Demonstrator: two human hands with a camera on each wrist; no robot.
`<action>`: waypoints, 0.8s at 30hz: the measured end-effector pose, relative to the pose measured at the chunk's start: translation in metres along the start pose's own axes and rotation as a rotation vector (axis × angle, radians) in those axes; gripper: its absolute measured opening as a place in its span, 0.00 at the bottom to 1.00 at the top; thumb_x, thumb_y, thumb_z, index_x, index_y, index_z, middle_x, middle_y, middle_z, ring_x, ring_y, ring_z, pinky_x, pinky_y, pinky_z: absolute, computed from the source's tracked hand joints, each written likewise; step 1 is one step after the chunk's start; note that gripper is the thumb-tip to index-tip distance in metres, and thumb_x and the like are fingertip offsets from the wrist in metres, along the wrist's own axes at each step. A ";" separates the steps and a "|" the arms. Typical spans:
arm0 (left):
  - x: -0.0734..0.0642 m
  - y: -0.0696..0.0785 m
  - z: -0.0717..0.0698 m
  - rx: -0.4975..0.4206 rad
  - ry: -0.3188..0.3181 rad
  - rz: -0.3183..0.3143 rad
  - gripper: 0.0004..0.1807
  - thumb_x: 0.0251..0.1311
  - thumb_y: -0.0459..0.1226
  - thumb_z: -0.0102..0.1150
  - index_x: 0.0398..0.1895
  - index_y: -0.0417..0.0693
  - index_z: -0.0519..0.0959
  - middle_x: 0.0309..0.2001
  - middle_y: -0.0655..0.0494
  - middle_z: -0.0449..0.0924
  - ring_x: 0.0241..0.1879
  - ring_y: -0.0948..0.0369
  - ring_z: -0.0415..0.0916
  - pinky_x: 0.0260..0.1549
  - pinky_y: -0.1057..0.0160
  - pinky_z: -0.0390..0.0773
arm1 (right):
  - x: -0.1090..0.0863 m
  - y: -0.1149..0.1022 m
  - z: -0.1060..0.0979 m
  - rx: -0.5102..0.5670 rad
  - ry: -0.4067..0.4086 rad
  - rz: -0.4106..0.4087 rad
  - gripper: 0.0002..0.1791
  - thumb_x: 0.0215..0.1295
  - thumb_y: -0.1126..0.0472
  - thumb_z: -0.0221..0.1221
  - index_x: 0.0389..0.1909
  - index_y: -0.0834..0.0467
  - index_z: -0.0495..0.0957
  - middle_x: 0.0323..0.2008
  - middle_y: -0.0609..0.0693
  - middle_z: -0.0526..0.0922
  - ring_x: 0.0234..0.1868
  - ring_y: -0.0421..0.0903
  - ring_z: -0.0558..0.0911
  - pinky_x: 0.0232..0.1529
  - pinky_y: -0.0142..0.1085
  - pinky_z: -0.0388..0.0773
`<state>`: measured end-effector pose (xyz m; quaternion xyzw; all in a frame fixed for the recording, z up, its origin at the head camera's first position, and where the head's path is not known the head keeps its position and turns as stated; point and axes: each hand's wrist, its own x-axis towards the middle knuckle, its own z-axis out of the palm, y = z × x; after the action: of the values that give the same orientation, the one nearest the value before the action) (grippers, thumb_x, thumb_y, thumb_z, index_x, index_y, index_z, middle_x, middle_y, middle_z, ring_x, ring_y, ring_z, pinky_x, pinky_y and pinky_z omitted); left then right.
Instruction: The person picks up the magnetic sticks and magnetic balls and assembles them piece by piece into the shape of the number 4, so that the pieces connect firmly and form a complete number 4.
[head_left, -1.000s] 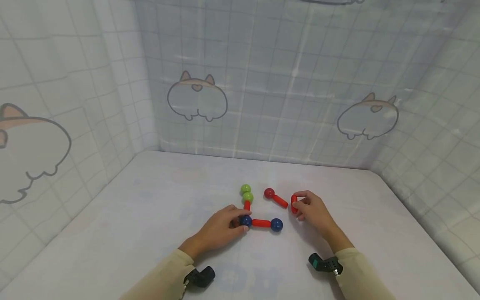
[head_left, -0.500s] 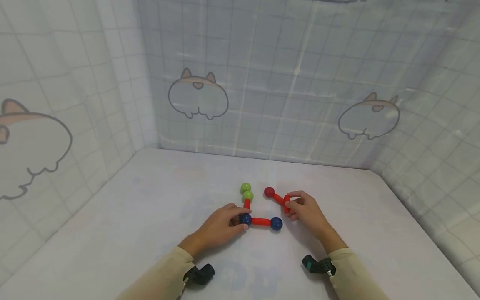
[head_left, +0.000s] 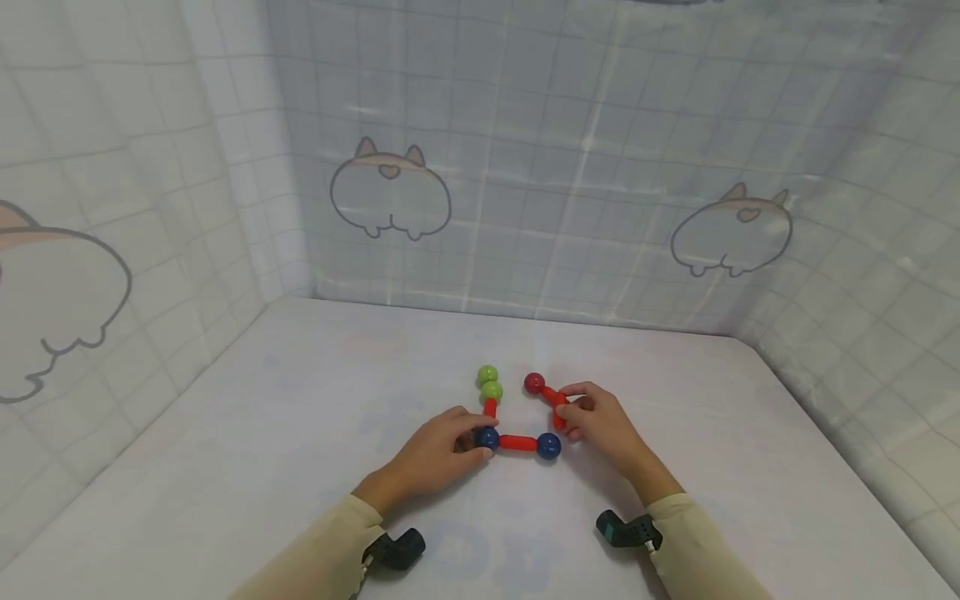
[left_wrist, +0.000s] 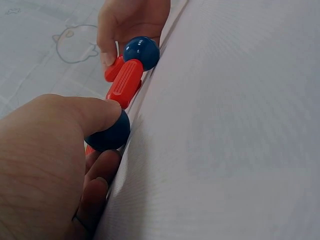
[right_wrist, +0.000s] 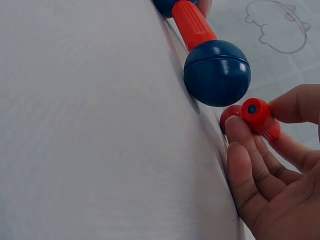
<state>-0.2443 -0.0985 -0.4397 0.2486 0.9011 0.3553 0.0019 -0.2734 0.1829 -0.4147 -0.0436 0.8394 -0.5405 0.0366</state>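
My left hand (head_left: pixel 431 458) grips a dark blue ball (head_left: pixel 489 439) between thumb and fingers, low on the table. From that ball a red connector rod (head_left: pixel 518 443) runs right to a second blue ball (head_left: pixel 548 447), and another red rod (head_left: pixel 490 408) runs back to a green ball (head_left: pixel 491 392). Between thumb and fingers my right hand (head_left: pixel 607 429) pinches a loose red rod (right_wrist: pixel 260 117); its round end with a dark centre faces the right wrist camera. Beyond it lies a red ball (head_left: pixel 534 383) with a red rod (head_left: pixel 551 395), whose near end the held rod overlaps in the head view.
A further green ball (head_left: pixel 487 373) sits against the first, at the back. The white table (head_left: pixel 360 367) is bounded by a hanging grid-patterned curtain (head_left: pixel 525 192) behind and at both sides. Dark wrist devices (head_left: pixel 630 530) stick out from both sleeves.
My right hand has moved left with the pinched red rod, from beside the red ball's rod to overlapping it, close to the right blue ball. My left hand keeps its hold.
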 end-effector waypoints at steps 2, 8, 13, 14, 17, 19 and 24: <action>0.000 0.000 0.000 0.003 0.001 0.002 0.23 0.64 0.47 0.65 0.63 0.63 0.79 0.40 0.68 0.73 0.38 0.65 0.72 0.39 0.64 0.77 | 0.000 0.000 0.001 -0.005 -0.002 -0.003 0.19 0.69 0.59 0.60 0.58 0.60 0.74 0.38 0.56 0.83 0.30 0.50 0.82 0.40 0.37 0.82; -0.002 0.000 -0.002 -0.007 0.001 -0.005 0.23 0.64 0.47 0.65 0.63 0.62 0.79 0.41 0.67 0.73 0.38 0.65 0.72 0.39 0.64 0.77 | -0.001 -0.001 0.005 -0.016 -0.005 0.008 0.19 0.68 0.58 0.62 0.58 0.58 0.75 0.37 0.55 0.83 0.31 0.50 0.82 0.40 0.37 0.81; -0.003 0.000 -0.001 -0.012 0.003 -0.005 0.23 0.64 0.47 0.65 0.63 0.62 0.79 0.41 0.68 0.73 0.39 0.65 0.72 0.39 0.64 0.77 | -0.003 -0.002 0.009 -0.020 -0.013 0.010 0.20 0.67 0.57 0.63 0.57 0.57 0.76 0.38 0.54 0.82 0.32 0.50 0.82 0.40 0.38 0.82; -0.003 0.000 -0.001 -0.012 0.003 -0.004 0.23 0.64 0.47 0.65 0.63 0.62 0.79 0.41 0.68 0.73 0.39 0.65 0.72 0.39 0.64 0.77 | -0.003 -0.002 0.009 -0.022 -0.015 0.009 0.20 0.67 0.57 0.63 0.57 0.57 0.76 0.38 0.54 0.82 0.32 0.50 0.82 0.40 0.38 0.82; -0.002 0.001 -0.001 -0.010 0.006 0.003 0.23 0.64 0.47 0.65 0.63 0.61 0.79 0.41 0.68 0.73 0.38 0.65 0.72 0.38 0.64 0.76 | -0.003 -0.003 0.010 -0.026 -0.014 0.006 0.19 0.67 0.57 0.63 0.56 0.56 0.76 0.38 0.54 0.82 0.32 0.50 0.82 0.40 0.38 0.82; -0.002 0.001 -0.002 -0.007 0.006 0.006 0.23 0.64 0.46 0.65 0.63 0.61 0.79 0.40 0.68 0.73 0.38 0.65 0.72 0.38 0.64 0.76 | -0.004 -0.003 0.010 -0.027 -0.014 -0.002 0.18 0.67 0.58 0.62 0.56 0.56 0.76 0.38 0.53 0.82 0.32 0.50 0.82 0.40 0.38 0.82; -0.002 0.002 -0.002 -0.001 0.001 0.005 0.23 0.64 0.46 0.65 0.63 0.61 0.79 0.40 0.67 0.73 0.38 0.65 0.72 0.38 0.64 0.76 | -0.004 -0.003 0.010 -0.028 -0.022 -0.011 0.18 0.67 0.59 0.62 0.56 0.56 0.76 0.38 0.53 0.82 0.32 0.50 0.82 0.40 0.38 0.82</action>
<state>-0.2421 -0.0994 -0.4371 0.2505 0.9003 0.3560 0.0006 -0.2683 0.1732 -0.4165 -0.0545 0.8461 -0.5285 0.0426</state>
